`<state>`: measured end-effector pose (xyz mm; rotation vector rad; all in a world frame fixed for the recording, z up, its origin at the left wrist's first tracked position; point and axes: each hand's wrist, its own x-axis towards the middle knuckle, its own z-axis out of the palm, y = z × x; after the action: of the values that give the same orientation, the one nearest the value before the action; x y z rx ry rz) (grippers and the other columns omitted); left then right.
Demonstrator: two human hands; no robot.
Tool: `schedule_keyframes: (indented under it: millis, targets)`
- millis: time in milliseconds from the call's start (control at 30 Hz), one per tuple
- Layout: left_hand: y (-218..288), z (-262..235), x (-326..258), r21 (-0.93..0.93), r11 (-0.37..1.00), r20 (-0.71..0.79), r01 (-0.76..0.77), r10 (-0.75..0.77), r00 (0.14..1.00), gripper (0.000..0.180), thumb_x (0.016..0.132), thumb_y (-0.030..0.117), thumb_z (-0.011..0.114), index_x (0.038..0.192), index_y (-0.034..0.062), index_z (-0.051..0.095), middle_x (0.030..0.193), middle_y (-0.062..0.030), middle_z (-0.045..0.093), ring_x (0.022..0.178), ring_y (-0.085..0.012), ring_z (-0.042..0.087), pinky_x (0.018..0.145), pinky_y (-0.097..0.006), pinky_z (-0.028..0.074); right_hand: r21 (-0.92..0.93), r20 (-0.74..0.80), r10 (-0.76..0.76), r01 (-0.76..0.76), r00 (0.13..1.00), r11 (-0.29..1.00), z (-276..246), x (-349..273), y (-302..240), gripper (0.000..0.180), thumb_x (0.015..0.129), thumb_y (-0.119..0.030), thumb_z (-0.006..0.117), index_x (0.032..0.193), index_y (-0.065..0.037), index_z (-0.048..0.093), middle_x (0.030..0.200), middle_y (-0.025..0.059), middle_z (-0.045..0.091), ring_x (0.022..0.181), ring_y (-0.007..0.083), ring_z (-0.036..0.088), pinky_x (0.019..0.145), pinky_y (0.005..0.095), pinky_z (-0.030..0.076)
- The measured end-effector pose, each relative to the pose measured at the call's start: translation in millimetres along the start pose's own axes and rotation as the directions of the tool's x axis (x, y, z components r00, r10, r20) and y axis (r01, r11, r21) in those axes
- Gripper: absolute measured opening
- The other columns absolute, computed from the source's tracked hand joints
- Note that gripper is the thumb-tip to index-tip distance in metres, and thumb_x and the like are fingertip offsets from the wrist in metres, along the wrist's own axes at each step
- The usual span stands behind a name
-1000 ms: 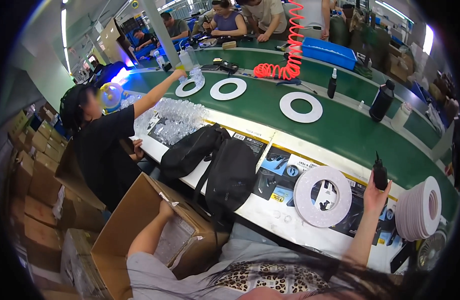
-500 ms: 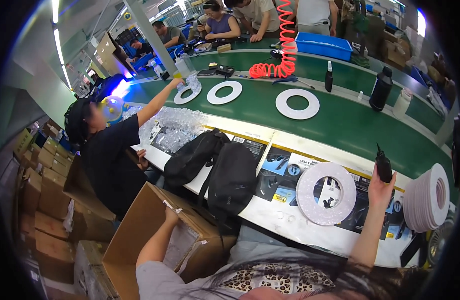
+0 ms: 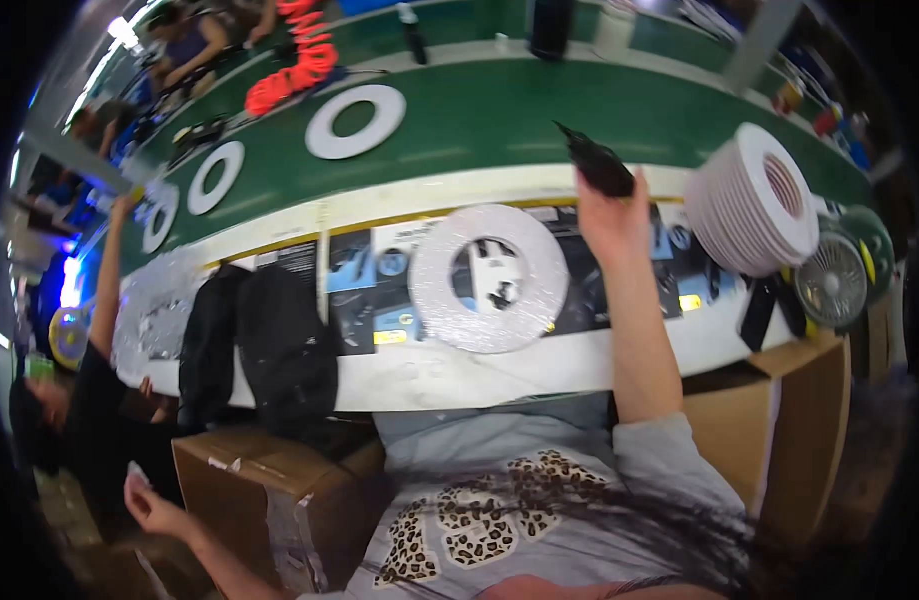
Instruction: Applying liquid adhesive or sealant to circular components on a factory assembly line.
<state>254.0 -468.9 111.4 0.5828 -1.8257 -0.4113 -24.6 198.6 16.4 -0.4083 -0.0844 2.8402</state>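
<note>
My right hand (image 3: 616, 222) is raised over the far edge of the white table, its fingers closed round a small black squeeze bottle (image 3: 602, 168) with a thin pointed tip. Low at the left, my left hand (image 3: 156, 512) is pinched on a small translucent plastic piece (image 3: 136, 478), beside an open-topped cardboard box (image 3: 250, 460). A flat white ring (image 3: 435, 290) with a speckled, shiny face lies in front of me on printed dark sheets (image 3: 355, 310), just left of my right forearm. Neither hand touches it.
Black bags (image 3: 290, 345) lie on the table at left, beside clear plastic pieces (image 3: 145, 310). Stacked white rings (image 3: 715, 210) and a small fan (image 3: 832, 280) stand at right. More rings (image 3: 325, 130) lie on the green belt (image 3: 470, 110). A co-worker (image 3: 100, 420) reaches across at far left.
My view has swung to the right. My left hand has come up out of the cardboard box with the translucent piece. My right hand still grips the black squeeze bottle.
</note>
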Motion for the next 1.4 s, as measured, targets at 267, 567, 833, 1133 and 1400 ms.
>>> schedule_keyframes:
  millis: [267, 567, 833, 1133, 1400]
  targets:
    - [251.8, 123.2, -58.6, -0.630, 0.726, 0.630, -0.273, 0.685, 0.366, 0.014, 0.079, -0.008, 0.062, 0.092, -0.0023, 0.064, 0.090, -0.0120, 0.065, 0.082, -0.0210, 0.062, 0.077, -0.031, 0.049, 0.011, -0.002, 0.053, -0.053, 0.999, 0.999, -1.2, -7.6, -9.1, 0.057, 0.093, -0.039, 0.055, 0.121, 0.010, 0.044, 0.127, 0.0215, 0.049, 0.123, 0.0314, 0.047, 0.110, 0.0410, 0.036]
    - [370.3, 225.0, -205.1, -0.775, 0.632, 0.617, -0.014, 0.752, -0.233, 0.011, 0.079, 0.001, 0.067, 0.090, 0.0022, 0.065, 0.087, -0.0107, 0.064, 0.079, -0.0256, 0.063, 0.068, -0.032, 0.050, -0.050, -0.032, 0.022, -0.024, 0.999, 0.998, 1.5, -10.4, -8.8, 0.057, 0.093, -0.041, 0.054, 0.120, 0.007, 0.044, 0.124, 0.0197, 0.049, 0.121, 0.0291, 0.048, 0.109, 0.0398, 0.039]
    - [388.4, 255.6, -246.2, -0.769, 0.599, 0.509, 0.222, 0.784, -0.355, 0.012, 0.077, -0.007, 0.064, 0.087, 0.0000, 0.065, 0.083, -0.0084, 0.064, 0.080, -0.0211, 0.060, 0.074, -0.029, 0.048, -0.036, -0.017, 0.023, -0.024, 1.000, 0.999, 0.4, -7.0, -12.2, 0.057, 0.092, -0.041, 0.056, 0.121, 0.005, 0.042, 0.125, 0.0194, 0.046, 0.122, 0.0297, 0.048, 0.109, 0.0398, 0.039]
    - [379.1, 269.8, -250.0, -0.749, 0.603, 0.499, 0.275, 0.786, -0.366, 0.016, 0.074, -0.012, 0.060, 0.084, -0.0006, 0.064, 0.083, -0.0074, 0.064, 0.081, -0.0213, 0.060, 0.075, -0.029, 0.047, -0.048, -0.018, 0.005, -0.006, 1.000, 0.999, -1.0, -5.5, -11.6, 0.057, 0.093, -0.042, 0.055, 0.120, 0.006, 0.043, 0.123, 0.0203, 0.048, 0.120, 0.0302, 0.050, 0.107, 0.0398, 0.041]
    - [377.7, 272.8, -253.9, -0.735, 0.605, 0.491, 0.308, 0.787, -0.375, 0.015, 0.074, -0.012, 0.059, 0.082, -0.0006, 0.064, 0.082, -0.0077, 0.064, 0.079, -0.0216, 0.060, 0.075, -0.030, 0.047, -0.054, -0.032, 0.004, -0.006, 0.999, 0.998, 0.2, -5.7, -12.8, 0.058, 0.092, -0.043, 0.055, 0.120, 0.006, 0.043, 0.123, 0.0205, 0.048, 0.119, 0.0308, 0.051, 0.106, 0.0394, 0.042]
